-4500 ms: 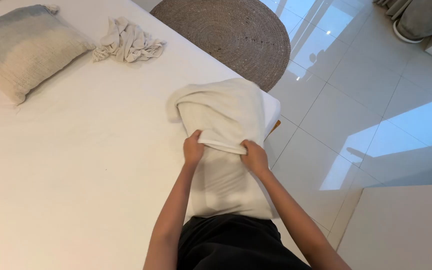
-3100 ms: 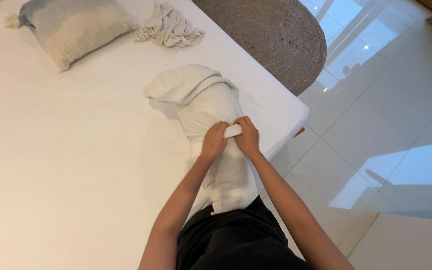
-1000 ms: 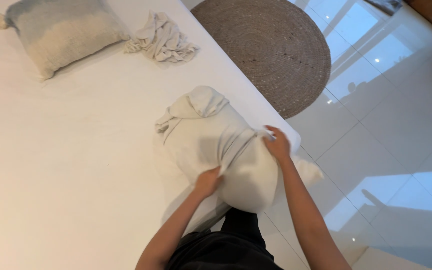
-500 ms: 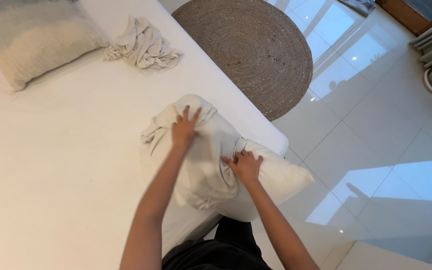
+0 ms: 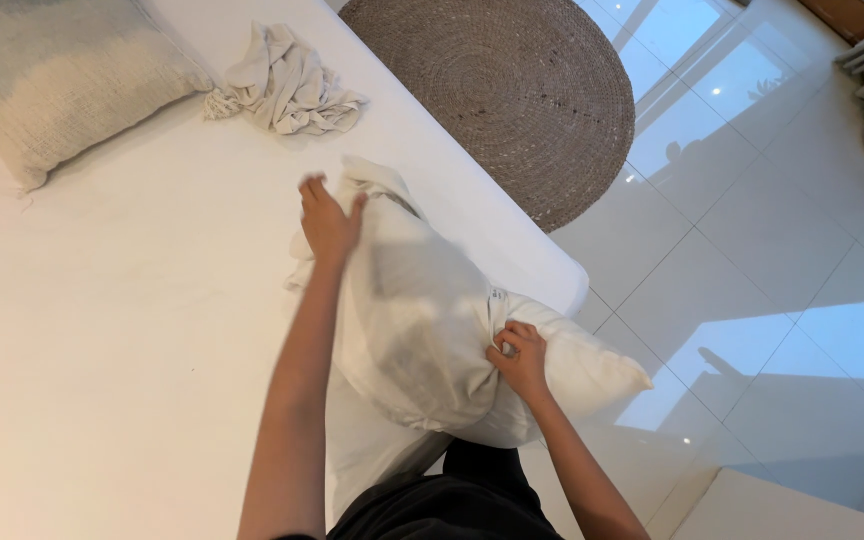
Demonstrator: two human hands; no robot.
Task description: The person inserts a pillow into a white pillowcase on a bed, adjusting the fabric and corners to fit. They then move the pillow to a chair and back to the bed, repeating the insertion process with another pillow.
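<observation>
Here, a white pillow (image 5: 552, 375) lies at the bed's (image 5: 102, 350) near corner, half inside a cream pillowcase (image 5: 412, 320). Right hand (image 5: 520, 362) pinches the case's open hem at mid-pillow; left hand (image 5: 328, 220) is spread flat on the bunched far end. Risk: the bare end overhangs the edge, so a hard tug could tip it onto the floor (image 5: 752, 230). White sheet; grey-cream cushion (image 5: 52, 80), crumpled cloth (image 5: 287, 90); round woven rug (image 5: 512, 90) on glossy tiles.
</observation>
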